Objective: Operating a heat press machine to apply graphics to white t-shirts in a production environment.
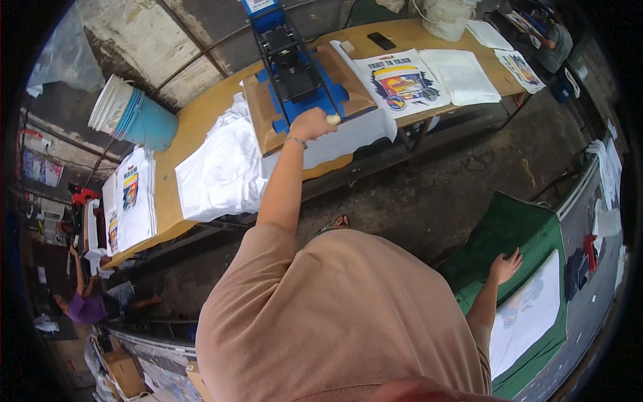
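Note:
My left hand (311, 126) is closed round the front bar of a blue and black heat press (289, 74), with a pale knob-like end (333, 119) showing beside the fingers. Under the press lies a brown board (258, 110) edged with blue tape, and white cloth (365, 129) hangs out below it. Off to the right, my right hand (506, 266) has its fingers spread and holds nothing. It is over a green cloth (512, 224), close to a white printed sheet or garment (529, 311) lying on that cloth.
Crumpled white shirts (224, 171) and printed white shirts (134, 201) lie left on the wooden table (194, 120). More printed fabric (405, 84), a phone (382, 41) and a white bucket (447, 19) are to the right. Stacked buckets (137, 114) stand left. Other people (87, 307) are around.

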{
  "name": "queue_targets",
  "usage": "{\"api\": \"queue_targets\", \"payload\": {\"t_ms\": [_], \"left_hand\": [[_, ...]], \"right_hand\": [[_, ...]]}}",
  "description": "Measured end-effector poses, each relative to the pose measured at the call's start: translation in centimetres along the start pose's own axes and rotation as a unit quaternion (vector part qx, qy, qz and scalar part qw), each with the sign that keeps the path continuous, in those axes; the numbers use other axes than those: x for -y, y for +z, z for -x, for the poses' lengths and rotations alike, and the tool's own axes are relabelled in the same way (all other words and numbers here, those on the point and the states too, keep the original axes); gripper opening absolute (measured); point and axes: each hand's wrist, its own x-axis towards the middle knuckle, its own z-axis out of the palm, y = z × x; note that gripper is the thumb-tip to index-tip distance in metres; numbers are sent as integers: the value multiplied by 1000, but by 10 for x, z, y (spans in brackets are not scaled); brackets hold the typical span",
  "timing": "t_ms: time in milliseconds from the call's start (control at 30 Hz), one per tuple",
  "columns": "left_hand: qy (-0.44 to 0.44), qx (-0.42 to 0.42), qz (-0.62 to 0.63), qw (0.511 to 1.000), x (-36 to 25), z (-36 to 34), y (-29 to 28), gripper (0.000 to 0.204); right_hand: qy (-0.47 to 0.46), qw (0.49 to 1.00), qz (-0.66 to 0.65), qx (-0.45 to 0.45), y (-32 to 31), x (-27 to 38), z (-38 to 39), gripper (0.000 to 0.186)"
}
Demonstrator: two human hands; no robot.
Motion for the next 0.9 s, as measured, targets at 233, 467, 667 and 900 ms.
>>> {"api": "queue_targets", "payload": {"t_ms": [233,467,667,900], "left_hand": [[3,12,27,1000,1,-1,0,34],[10,12,29,999,4,-5,2,36],[16,8,21,1000,4,-4,1,35],[13,11,19,1000,4,-3,0,34]], "right_hand": [[5,1000,2,8,-9,8,2,53],[17,999,21,39,-16,13,4,52],[15,999,26,41,-18,15,4,51],[16,999,27,45,-17,14,4,52]]}}
